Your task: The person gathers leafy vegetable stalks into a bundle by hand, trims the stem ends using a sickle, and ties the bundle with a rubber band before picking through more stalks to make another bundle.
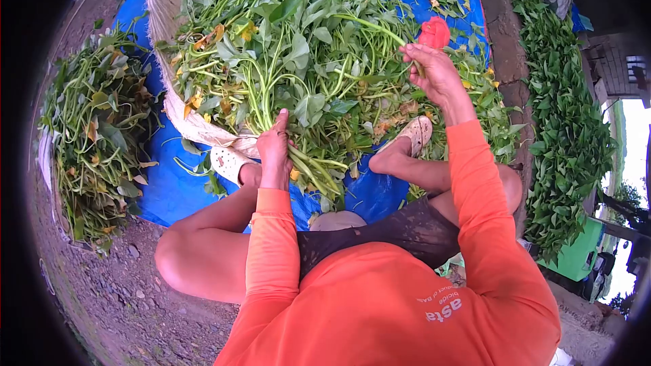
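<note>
My left hand (pixel 274 149) is closed around a bunch of leafy green stems (pixel 264 91), whose leaves fan out upward while the cut ends stick out below my fist. Farther up and to the right, my right hand (pixel 434 71) pinches the thick end of a single green stem (pixel 369 24), its leafy end reaching left over the pile. Beneath both hands spreads a big heap of leafy greens (pixel 224 10), with some yellowed leaves mixed in. A red, crumpled thing (pixel 435 32) lies just beyond my right hand; I cannot make out its kind.
The heap lies on an open woven sack (pixel 166 34) over a blue tarp (pixel 163 190). A second pile of stems (pixel 95 142) stands at the left. Bundled greens (pixel 566 129) line the right side. My feet in light clogs (pixel 227 163) rest at the heap's near edge.
</note>
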Demonstrator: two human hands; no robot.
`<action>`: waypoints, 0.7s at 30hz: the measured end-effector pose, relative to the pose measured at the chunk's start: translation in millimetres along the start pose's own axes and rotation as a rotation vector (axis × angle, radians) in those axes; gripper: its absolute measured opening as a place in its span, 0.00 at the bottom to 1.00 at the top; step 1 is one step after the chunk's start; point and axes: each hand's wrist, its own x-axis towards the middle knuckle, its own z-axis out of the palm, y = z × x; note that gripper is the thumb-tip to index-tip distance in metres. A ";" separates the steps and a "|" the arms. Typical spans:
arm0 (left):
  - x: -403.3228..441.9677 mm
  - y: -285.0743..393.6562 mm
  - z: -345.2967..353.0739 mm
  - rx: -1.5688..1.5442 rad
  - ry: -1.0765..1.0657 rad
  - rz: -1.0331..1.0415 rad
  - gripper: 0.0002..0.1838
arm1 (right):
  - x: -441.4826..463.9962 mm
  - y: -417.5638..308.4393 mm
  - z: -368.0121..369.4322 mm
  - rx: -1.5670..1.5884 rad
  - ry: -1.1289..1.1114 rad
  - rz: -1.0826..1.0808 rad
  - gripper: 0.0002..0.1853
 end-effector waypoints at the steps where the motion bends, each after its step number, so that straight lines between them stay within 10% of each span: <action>1: 0.1 -0.7 0.9 -0.002 -0.005 -0.007 0.21 | -11.9 -7.8 -1.9 0.105 -0.038 0.013 0.13; 16: 4.6 -17.9 -4.1 0.068 0.009 0.033 0.17 | -132.0 37.9 85.4 -0.080 0.054 -0.447 0.14; 21: 5.6 -28.8 -7.5 0.016 -0.084 -0.021 0.27 | -116.4 160.7 109.5 -0.337 -0.161 -0.114 0.14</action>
